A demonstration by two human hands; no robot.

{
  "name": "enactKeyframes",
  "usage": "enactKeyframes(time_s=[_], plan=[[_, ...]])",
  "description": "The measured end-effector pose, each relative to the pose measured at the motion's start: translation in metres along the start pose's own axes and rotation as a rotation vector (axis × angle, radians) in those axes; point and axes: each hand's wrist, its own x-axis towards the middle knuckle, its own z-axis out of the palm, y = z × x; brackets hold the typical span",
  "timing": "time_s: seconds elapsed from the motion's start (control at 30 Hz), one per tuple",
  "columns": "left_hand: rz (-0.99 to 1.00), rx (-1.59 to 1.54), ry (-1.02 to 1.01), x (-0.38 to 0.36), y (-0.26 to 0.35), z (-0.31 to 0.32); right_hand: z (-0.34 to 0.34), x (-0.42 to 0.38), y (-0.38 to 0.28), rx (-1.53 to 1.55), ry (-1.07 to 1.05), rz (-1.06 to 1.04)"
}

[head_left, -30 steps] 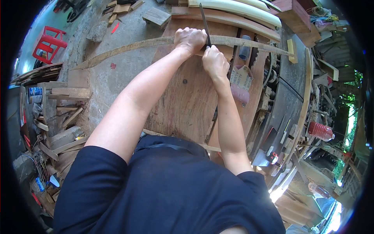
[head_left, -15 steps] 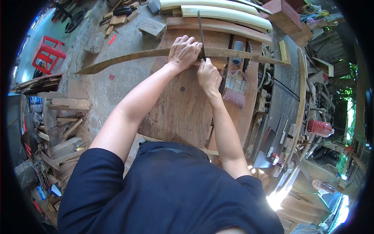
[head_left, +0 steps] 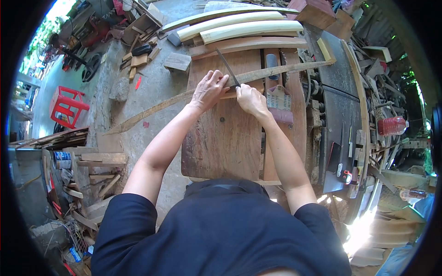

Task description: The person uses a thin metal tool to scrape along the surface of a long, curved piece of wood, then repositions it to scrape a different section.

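A long, thin, curved wooden strip point(head_left: 165, 104) lies across the wooden bench point(head_left: 216, 147), its left end sticking out past the bench edge. My left hand point(head_left: 210, 90) presses down on the strip, fingers bent round it near the middle. In my right hand point(head_left: 252, 99) is the near end of a long dark file-like tool point(head_left: 224, 61), which slants across the strip just right of my left hand. A small wooden block is partly visible under the strip. Beside my right hand lies a piece of printed sandpaper point(head_left: 279, 99).
Several curved wooden pieces point(head_left: 251, 31) lie at the bench's far edge. A grey tube point(head_left: 272, 64) is right of the strip's middle. Farther right are a dark machine table point(head_left: 340, 110) and a red liquid bottle point(head_left: 392, 126). A red stool point(head_left: 68, 106) stands at the left.
The view has shifted and turned. The strip now slants more, its left end nearer my body. The tool leans further left at its far end, and my left hand's fingers are spread more.
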Motion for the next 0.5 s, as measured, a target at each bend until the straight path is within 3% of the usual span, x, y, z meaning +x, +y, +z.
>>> enactKeyframes(time_s=[0.23, 0.37, 0.5], plan=[[-0.064, -0.144, -0.055, 0.001, 0.007, -0.001, 0.012, -0.021, 0.004, -0.061, 0.243, -0.093], [-0.131, -0.184, -0.062, 0.005, 0.000, 0.000, 0.017, -0.020, 0.017, 0.083, 0.389, -0.048], [-0.176, -0.273, -0.133, 0.011, -0.004, -0.007, 0.009, -0.030, 0.036, 0.156, 0.333, 0.019]])
